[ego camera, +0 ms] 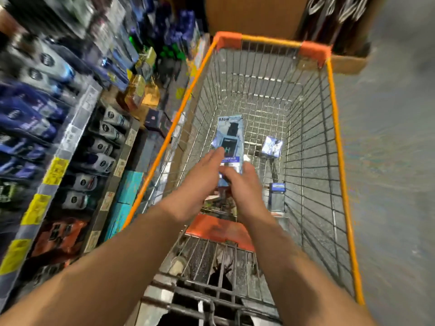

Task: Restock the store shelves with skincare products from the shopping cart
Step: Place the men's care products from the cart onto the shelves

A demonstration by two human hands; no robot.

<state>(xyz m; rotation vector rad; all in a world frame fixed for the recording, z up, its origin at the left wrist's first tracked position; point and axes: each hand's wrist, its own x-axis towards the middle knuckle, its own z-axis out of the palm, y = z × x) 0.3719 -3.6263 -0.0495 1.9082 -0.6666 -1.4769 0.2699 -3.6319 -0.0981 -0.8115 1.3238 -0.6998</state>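
- Person leans over the shopping cart (334, 128), both arms reaching down into the basket.
- Right hand (244, 184) grips the near end of a pale blue skincare pack (229, 140); fingers curl round its lower edge, likely so it can be lifted out lengthwise.
- Left hand (200, 182) lies along the pack's left side with fingers straight, touching it, not wrapped; it looks like a steadying hand while the other grips.
- Pack sits mid-basket, tilted up toward the hands; frame is blurred, so whether it is off the wire floor cannot be told.
- Small blue box (271, 147) lies apart to the right on the basket floor, another small blue item (277, 187) nearer the handle; both probably the last stock left.
- Shelves (70, 142) stand just beside the cart's left rim, packed with bottles, so the carry should be short.
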